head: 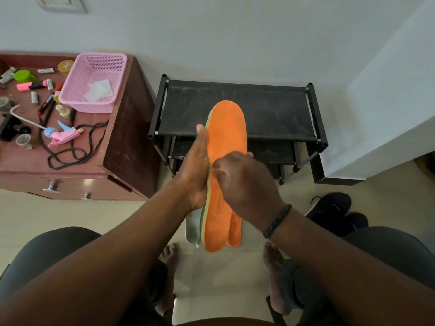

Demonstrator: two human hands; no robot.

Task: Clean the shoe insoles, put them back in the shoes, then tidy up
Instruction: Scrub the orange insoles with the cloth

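At the far left of the frame sits the brown cabinet point(101, 158), littered with markers; on it the pink spray nozzle point(63, 135) lies beside a black cord point(77, 147), and behind them, toward the upper left, the pink basket point(93, 83) holds some white wipes point(98, 90).

Moving to the centre, my left hand point(196, 168) cups the orange insole point(226, 161) along its left edge, thumb up against the rim and palm behind it. I cannot see my left fingers behind the insole, but the hold looks firm. The insole stands nearly upright in the picture, long axis running from the toe at upper centre, in front of the black shoe rack point(237, 111), down to the heel at lower centre. A second orange insole point(235, 231) peeks out just behind its heel, and a pale grey insole point(193, 227) lies below my left wrist; whether they are held or on the floor I cannot tell.

My right hand point(244, 182) crosses the orange face at mid-length, fingers curled and pressing on it; any cloth under them is hidden.

At the lower right, the black shoes point(334, 212) wait on the floor, nearer my right hand, so I judge that hand should carry the insole over heel-first.
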